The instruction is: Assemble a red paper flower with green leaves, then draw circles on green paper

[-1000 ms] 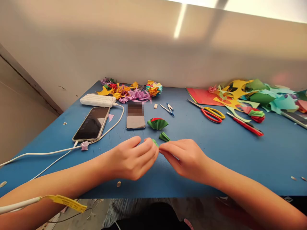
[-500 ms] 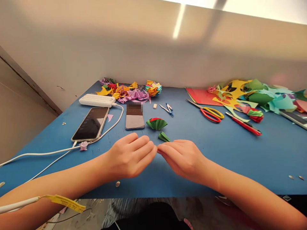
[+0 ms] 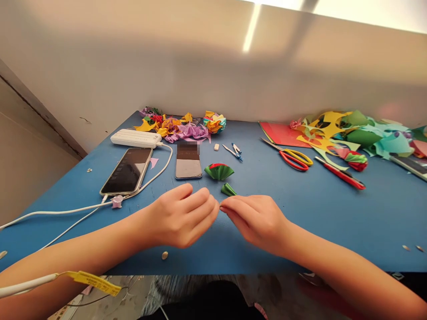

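Now the light-green piece no longer shows; the hands (image 3: 187, 218) curl inward, their hold impossible to tell.

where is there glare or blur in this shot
Head view: bright streak on the wall, blown-out light top right; head view: pale reflection on the leftmost phone, pixelated patch on the phone beside it; head view: left hand and right hand fairly sharp.

The bare left forearm (image 3: 96, 244) and right forearm (image 3: 336, 266) slant inward — left hand (image 3: 183, 217) curled, its back turned up; right hand (image 3: 258, 218) tapered to a pinch — fingertips (image 3: 224, 204) meeting, or very nearly.
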Available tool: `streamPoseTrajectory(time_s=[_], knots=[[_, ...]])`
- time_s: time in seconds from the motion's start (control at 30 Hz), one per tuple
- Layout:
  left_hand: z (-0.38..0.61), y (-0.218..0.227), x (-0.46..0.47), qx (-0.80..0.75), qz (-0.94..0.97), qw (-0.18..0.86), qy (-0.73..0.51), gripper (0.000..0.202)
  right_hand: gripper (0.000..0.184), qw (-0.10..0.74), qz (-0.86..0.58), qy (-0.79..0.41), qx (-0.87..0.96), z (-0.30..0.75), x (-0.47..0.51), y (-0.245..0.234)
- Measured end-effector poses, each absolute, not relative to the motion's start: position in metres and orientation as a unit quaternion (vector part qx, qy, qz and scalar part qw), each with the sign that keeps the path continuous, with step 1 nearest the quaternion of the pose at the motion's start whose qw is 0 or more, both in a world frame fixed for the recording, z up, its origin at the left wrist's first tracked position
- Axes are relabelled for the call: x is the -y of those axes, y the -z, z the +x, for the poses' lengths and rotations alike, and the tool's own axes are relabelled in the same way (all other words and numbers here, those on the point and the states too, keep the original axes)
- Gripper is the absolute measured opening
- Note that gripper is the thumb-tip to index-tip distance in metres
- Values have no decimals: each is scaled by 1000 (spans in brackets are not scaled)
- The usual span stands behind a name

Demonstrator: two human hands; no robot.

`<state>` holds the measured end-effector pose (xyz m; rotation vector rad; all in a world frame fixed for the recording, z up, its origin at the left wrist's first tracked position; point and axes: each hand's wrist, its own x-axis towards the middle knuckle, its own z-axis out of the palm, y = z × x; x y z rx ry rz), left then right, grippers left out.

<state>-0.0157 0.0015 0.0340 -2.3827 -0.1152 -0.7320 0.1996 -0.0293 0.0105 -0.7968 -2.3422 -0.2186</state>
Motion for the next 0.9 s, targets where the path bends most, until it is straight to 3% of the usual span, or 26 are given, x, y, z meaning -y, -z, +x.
streamPoseTrajectory(time_s=[0.13, 0.33, 0.4, 0.63, 0.9], knots=[[-16, -33, -1, 16, -905, 340, 257, 18, 9, 320, -331, -18, 887, 199, 27, -10], [-10, -27, 0, 98, -905, 260, 322, 9, 14, 285, -229, 277, 889, 201, 29, -16], [-9, -27, 0, 122, -908, 237, 323, 6, 17, 265, -211, 319, 885, 201, 30, -17], [-10, -32, 2, 78, -903, 285, 311, 12, 11, 267, -268, 208, 902, 201, 29, -10], [-9, -28, 1, 108, -912, 248, 308, 3, 11, 277, -259, 245, 892, 199, 31, -15]])
